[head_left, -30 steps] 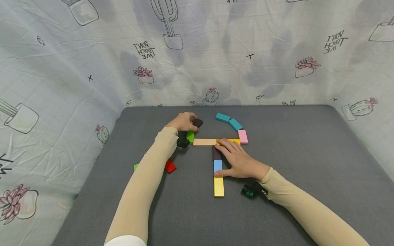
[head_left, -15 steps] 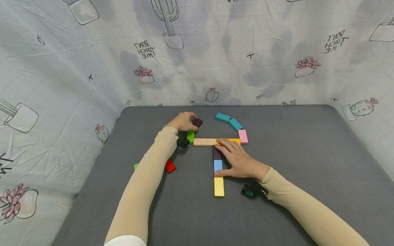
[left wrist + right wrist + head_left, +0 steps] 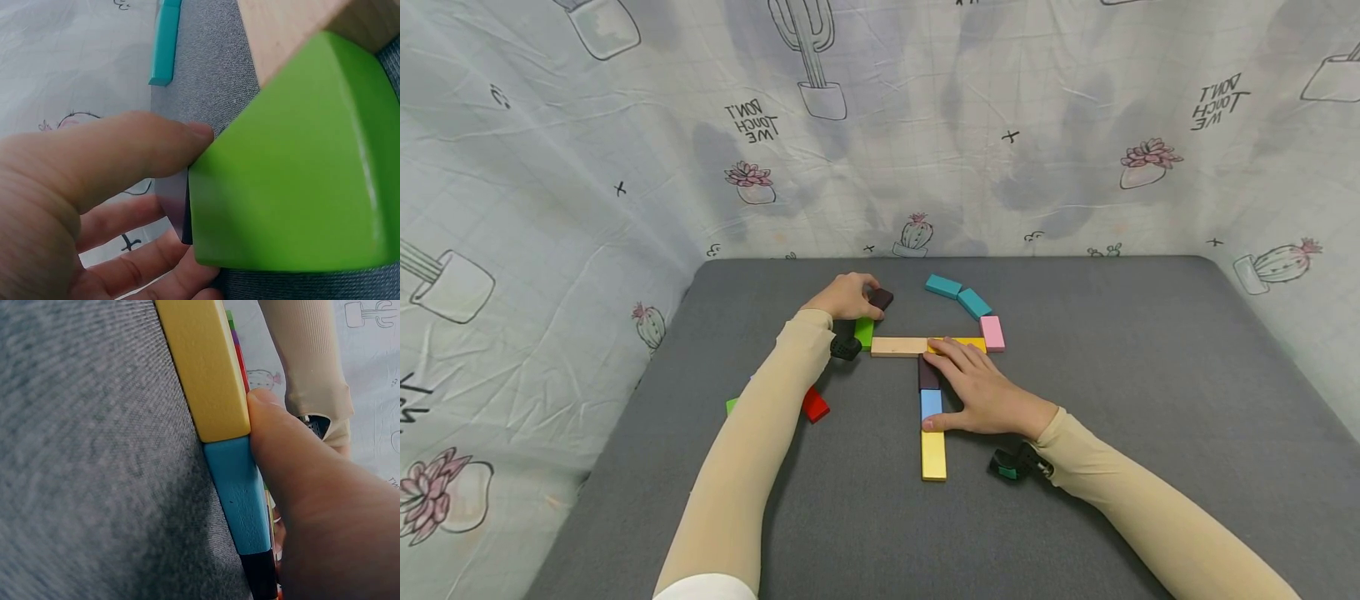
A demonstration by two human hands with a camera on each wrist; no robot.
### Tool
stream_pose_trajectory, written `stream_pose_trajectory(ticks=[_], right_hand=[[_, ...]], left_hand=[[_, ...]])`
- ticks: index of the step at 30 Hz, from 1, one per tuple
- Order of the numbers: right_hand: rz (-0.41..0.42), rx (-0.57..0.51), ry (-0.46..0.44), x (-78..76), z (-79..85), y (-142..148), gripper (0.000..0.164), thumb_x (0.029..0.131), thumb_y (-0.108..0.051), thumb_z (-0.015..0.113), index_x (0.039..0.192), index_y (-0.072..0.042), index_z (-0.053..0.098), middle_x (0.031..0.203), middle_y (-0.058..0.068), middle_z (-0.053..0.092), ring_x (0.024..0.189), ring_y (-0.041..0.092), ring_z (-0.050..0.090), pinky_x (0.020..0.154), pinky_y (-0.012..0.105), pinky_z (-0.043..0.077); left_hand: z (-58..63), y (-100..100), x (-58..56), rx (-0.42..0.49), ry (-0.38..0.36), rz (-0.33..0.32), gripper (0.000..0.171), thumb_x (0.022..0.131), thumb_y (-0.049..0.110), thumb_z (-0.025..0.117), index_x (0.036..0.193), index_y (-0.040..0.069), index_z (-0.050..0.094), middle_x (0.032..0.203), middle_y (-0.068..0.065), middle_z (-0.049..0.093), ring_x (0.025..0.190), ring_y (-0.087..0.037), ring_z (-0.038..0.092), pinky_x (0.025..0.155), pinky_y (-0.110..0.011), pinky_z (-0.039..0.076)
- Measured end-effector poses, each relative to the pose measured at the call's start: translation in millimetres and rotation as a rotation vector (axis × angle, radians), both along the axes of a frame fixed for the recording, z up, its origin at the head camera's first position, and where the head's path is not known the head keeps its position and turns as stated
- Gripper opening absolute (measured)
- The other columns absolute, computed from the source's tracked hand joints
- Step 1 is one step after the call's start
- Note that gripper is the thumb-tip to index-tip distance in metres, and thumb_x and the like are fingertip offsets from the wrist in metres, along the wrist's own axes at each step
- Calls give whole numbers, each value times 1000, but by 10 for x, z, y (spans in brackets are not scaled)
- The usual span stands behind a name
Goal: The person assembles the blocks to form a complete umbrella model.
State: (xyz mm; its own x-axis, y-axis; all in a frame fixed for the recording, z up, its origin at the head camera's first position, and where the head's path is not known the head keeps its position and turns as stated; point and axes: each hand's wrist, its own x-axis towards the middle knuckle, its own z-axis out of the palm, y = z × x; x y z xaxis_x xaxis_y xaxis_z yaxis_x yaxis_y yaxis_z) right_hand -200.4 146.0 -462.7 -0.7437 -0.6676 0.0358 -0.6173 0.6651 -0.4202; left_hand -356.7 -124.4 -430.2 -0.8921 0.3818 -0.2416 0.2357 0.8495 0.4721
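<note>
Both hands stay where they were half a second ago, and the blocks have not visibly shifted either. The left hand (image 3: 842, 298), on the far side, has thumb and fingers drawn together, pinching a dark brown block (image 3: 884, 300) that lies slanted just beyond a glossy green block (image 3: 865, 335). Nearer and to the right, the right hand (image 3: 981, 396) lies spread, fingertips over an amber block (image 3: 976, 342), thumb well apart at the join between a blue block (image 3: 930, 402) and a yellow block (image 3: 934, 458). These two form a straight column with a blackish block (image 3: 928, 375) at its far end. A pale wooden block (image 3: 898, 347), its grain showing, lies crosswise between green and amber. Smooth oblongs continue at right: a pink block (image 3: 992, 334), then two teal blocks (image 3: 973, 303) bending far and left. A red block (image 3: 816, 406) lies near left on the finely woven grey cloth (image 3: 1112, 400)
</note>
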Motion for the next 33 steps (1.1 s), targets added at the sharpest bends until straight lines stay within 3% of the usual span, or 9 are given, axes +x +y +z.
stream_pose_trajectory(ticks=[8,16,26,33], right_hand=[[2,0,3,4,-3,-2,103,87,-62,76,162,-6,33,171,14,22,160,38,16,126,63,16],[-3,3,-13,15,6,-7,104,87,-61,77,163,-6,31,172,13,21,160,38,15,126,63,15],[-3,2,-6,21,-7,-10,104,87,-61,77,162,-6,32,171,14,22,159,38,17,126,63,16],[-4,3,-2,17,-27,5,104,87,-62,76,162,-6,32,171,14,22,159,38,16,126,63,16]], left_hand=[[41,-50,21,29,-4,12,61,95,35,75,148,10,56,129,-17,65,113,-30,63,100,-48,53],[178,-387,68,116,87,60,60,104,42,61,151,5,52,133,-21,63,114,-34,64,98,-53,52],[271,-898,451,74,139,99,55,106,33,60,151,3,51,118,-19,65,96,-31,61,87,-47,50],[330,-1198,779,27,161,109,50,105,25,62,148,0,54,118,-22,66,102,-35,63,89,-51,51]])
